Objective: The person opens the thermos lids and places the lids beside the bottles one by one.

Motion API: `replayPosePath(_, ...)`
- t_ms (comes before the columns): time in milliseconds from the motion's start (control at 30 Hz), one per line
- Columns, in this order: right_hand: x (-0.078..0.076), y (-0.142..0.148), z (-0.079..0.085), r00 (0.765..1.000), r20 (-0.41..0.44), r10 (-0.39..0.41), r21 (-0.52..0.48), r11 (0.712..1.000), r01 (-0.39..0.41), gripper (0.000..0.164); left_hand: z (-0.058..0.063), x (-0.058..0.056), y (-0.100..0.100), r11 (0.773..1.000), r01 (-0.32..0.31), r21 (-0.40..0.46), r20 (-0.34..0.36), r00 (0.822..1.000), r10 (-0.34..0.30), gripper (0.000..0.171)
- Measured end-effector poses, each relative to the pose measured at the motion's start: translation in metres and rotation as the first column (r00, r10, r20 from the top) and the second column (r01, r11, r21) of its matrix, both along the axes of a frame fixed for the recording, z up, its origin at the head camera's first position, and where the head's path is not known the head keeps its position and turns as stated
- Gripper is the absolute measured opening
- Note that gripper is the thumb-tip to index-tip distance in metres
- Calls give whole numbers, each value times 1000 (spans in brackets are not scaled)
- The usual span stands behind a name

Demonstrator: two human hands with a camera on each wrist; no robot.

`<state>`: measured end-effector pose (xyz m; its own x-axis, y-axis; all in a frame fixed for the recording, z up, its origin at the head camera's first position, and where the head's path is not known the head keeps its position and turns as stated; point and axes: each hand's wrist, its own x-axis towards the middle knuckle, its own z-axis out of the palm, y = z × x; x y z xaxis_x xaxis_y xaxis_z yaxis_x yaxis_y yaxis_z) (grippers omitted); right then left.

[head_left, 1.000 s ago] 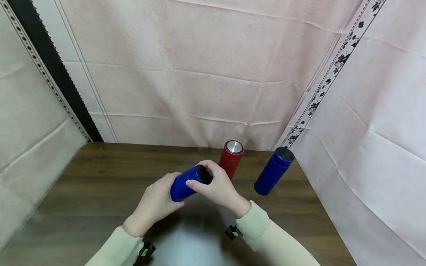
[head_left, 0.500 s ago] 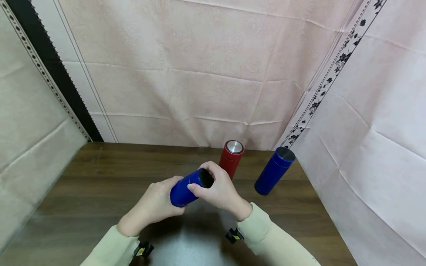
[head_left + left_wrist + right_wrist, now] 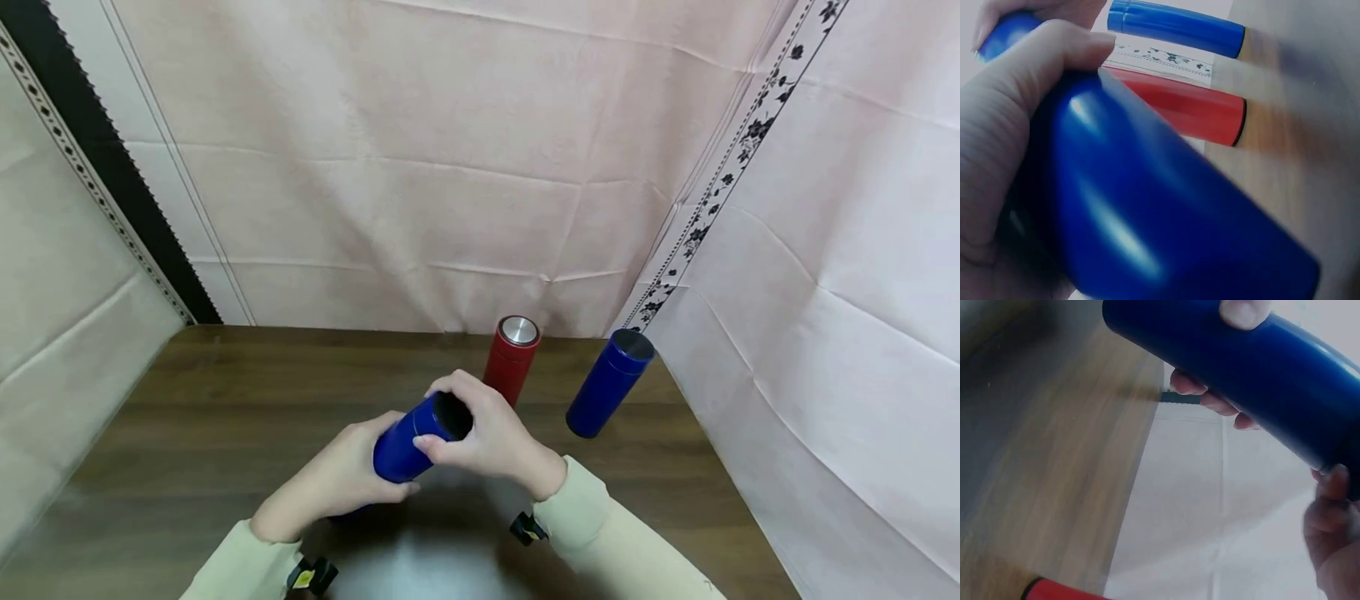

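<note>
A blue thermos bottle [image 3: 401, 450] with a black lid is held tilted above the table, its lid end up and to the right. My left hand [image 3: 336, 473] grips the body, thumb on one side and fingers wrapped round the other, as the left wrist view shows with the blue body [image 3: 1147, 187] up close. At the lid end, my right hand [image 3: 491, 433] pinches the bottle between thumb and fingers. Just beyond the right hand stands a red thermos [image 3: 512, 362] with a silver top, its lower part hidden. A second blue thermos [image 3: 609, 383] stands farther right.
The wooden table [image 3: 247, 400] ends at the back against a pale cloth wall [image 3: 390, 208]. More cloth [image 3: 847, 350] hangs along the right side, and another panel [image 3: 67, 400] on the left. Both wrists carry small black cameras below light green sleeves [image 3: 570, 500].
Both hands and the held blue thermos have come slightly lower and nearer, the left hand most. The grip stays the same. The head view has shifted a little; the standing bottles keep their places.
</note>
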<state>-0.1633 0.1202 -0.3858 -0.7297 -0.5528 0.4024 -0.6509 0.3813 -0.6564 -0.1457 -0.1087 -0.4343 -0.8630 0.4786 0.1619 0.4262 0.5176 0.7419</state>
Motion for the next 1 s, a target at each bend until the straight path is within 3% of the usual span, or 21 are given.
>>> replayPosePath(133,-1,0,-1,996,52,-76,51,996,74,51,-1,-1,2,991,-128,-42,-98,988,123,69)
replayPosePath(300,-2,-4,-4,974,146,-171,95,983,158,61,-3,-3,2,957,-263,-120,-294,930,219,79)
replayPosePath(400,-2,-5,-5,968,157,-194,97,979,181,60,-3,-4,3,947,-298,-121,-376,897,234,82)
replayPosePath(533,-2,-7,-4,969,142,-201,64,979,193,59,-2,-5,5,948,-305,-95,-422,875,239,83)
replayPosePath(1000,0,-4,-1,977,99,-190,32,982,187,53,-2,-4,7,962,-251,-111,-395,899,189,82)
